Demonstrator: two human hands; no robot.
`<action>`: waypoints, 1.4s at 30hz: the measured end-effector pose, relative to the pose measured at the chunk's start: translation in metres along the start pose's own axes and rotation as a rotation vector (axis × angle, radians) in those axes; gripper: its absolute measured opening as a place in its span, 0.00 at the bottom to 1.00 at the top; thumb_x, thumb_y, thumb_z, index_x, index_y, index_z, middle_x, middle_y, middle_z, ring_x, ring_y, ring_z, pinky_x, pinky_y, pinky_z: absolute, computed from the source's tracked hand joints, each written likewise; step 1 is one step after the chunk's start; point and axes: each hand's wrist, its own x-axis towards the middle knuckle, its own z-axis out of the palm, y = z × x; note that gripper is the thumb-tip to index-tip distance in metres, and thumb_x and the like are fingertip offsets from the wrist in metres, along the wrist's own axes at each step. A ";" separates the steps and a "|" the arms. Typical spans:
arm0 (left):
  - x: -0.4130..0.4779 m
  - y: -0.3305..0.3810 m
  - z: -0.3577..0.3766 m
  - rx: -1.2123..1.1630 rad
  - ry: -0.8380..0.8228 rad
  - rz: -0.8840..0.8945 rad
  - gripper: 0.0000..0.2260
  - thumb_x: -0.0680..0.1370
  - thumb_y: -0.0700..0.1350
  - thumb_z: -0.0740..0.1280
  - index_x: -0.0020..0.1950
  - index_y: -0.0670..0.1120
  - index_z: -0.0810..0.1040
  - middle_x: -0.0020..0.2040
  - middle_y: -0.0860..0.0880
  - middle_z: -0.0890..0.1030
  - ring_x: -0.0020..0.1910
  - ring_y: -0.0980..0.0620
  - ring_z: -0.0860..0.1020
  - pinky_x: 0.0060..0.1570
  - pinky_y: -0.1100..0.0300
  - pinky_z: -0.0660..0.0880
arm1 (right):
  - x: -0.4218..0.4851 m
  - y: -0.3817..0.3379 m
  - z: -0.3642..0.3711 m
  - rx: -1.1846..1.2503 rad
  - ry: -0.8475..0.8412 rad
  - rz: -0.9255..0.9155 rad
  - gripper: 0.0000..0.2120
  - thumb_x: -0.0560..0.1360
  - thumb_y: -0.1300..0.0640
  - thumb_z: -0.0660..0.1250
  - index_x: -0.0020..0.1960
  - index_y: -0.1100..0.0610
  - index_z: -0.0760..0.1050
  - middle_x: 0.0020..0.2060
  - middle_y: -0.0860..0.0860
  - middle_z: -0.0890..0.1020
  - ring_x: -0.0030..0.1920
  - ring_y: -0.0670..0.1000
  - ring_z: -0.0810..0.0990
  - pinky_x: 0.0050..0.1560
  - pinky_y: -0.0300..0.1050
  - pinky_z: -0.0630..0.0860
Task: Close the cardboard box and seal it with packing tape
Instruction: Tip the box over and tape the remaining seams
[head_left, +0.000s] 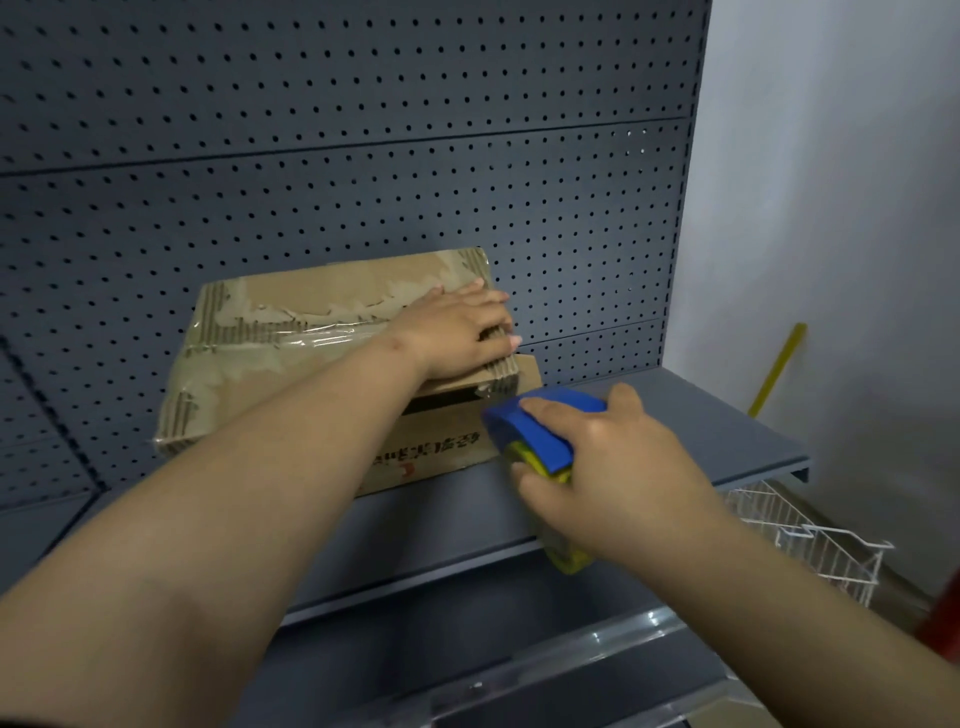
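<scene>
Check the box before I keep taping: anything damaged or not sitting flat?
Yes. The box top is scuffed, its paper skin torn to bare ribs under old tape. Below the left hand, a dark gap shows the near flap isn't fully down.

Backdrop was a dark grey-blue perforated metal panel (363, 156), hole rows regular, horizontal seams dividing it into sections. A matching grey shelf (701, 415) projected from its base, with a lower shelf edge (571, 654) catching a pale glare. Right of the unit stood a plain white wall (831, 208), evenly and dimly lit. A yellow stick (777, 369) leaned against that wall. A white wire basket (810, 540) sat below the shelf's right end. Something red (943, 618) showed at the right edge, not identifiable.
</scene>
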 end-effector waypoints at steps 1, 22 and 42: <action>0.000 0.000 0.000 0.001 0.000 -0.002 0.21 0.78 0.62 0.50 0.66 0.55 0.69 0.77 0.54 0.56 0.76 0.54 0.48 0.73 0.47 0.46 | -0.002 -0.002 0.000 0.008 -0.003 -0.026 0.28 0.71 0.39 0.59 0.70 0.37 0.59 0.46 0.51 0.60 0.36 0.53 0.67 0.42 0.42 0.70; -0.003 0.000 0.005 0.030 0.020 -0.012 0.20 0.79 0.61 0.52 0.63 0.52 0.71 0.75 0.53 0.61 0.76 0.53 0.49 0.72 0.46 0.48 | -0.018 -0.004 0.003 -0.041 -0.038 -0.070 0.27 0.73 0.40 0.57 0.71 0.38 0.57 0.46 0.51 0.57 0.36 0.54 0.66 0.43 0.42 0.70; -0.002 0.001 0.007 0.016 0.038 -0.006 0.20 0.78 0.60 0.53 0.62 0.51 0.72 0.73 0.52 0.63 0.76 0.51 0.51 0.72 0.46 0.51 | 0.000 0.004 -0.021 -0.158 -0.080 -0.171 0.23 0.73 0.41 0.58 0.67 0.38 0.63 0.43 0.51 0.62 0.32 0.46 0.62 0.41 0.42 0.68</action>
